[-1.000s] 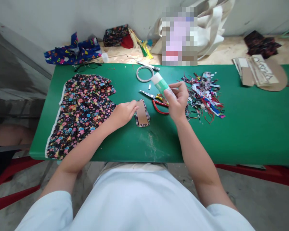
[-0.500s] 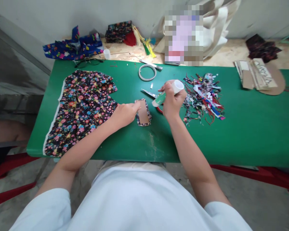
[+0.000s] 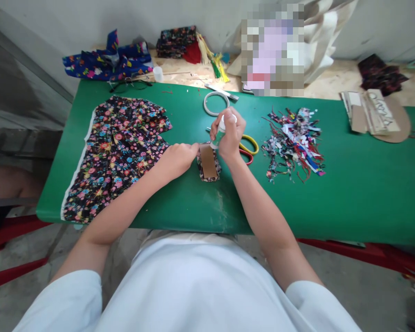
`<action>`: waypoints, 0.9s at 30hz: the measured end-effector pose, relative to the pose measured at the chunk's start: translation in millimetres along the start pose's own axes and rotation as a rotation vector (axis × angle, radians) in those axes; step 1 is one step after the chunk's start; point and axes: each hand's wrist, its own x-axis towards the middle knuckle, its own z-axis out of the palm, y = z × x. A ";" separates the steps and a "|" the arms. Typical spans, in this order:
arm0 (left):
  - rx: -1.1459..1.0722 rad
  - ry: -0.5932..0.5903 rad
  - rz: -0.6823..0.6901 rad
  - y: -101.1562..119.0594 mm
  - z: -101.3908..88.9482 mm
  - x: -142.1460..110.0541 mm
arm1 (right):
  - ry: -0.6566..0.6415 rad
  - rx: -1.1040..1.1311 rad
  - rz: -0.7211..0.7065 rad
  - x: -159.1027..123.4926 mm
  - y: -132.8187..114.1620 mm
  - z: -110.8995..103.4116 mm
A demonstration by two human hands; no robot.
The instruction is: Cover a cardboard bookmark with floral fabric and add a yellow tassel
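A small cardboard rectangle (image 3: 209, 162) lies on black floral fabric (image 3: 204, 178), whose edge shows around it. My left hand (image 3: 180, 160) is closed, fingertips pinching the fabric at the upper left corner. Wrapped in my right hand (image 3: 232, 136) is a glue stick (image 3: 227, 122), tilted with its white base up and its tip down at the piece's upper right edge. Fingers cover most of its tube. Partly behind that hand lie scissors (image 3: 251, 145) with yellow and red handles. A larger floral fabric piece (image 3: 121, 152) spreads beside my left forearm.
A roll of tape (image 3: 216, 103) and a cutter knife (image 3: 222, 91) lie beyond my hands. Fabric scraps (image 3: 295, 143) are heaped to the right, with cardboard pieces (image 3: 370, 113) farther over. Glasses (image 3: 129, 84) and blue patterned cloth (image 3: 107, 62) sit at the back left.
My right hand has moved left and brought the glue stick's tip down to the fabric's upper edge. The scissor handles have come into view. My left hand stays at the corner.
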 end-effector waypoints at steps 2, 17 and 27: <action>-0.008 0.018 -0.004 -3.8 1.2 0.3 | -0.001 -0.013 0.012 -1.9 -0.8 0.7; -0.020 0.020 -0.175 -1.6 -3.4 0.1 | -0.004 0.155 -0.036 -5.0 5.8 -1.4; -0.045 0.082 -0.032 -4.4 4.7 2.3 | -0.006 0.086 0.004 -5.6 2.1 -0.7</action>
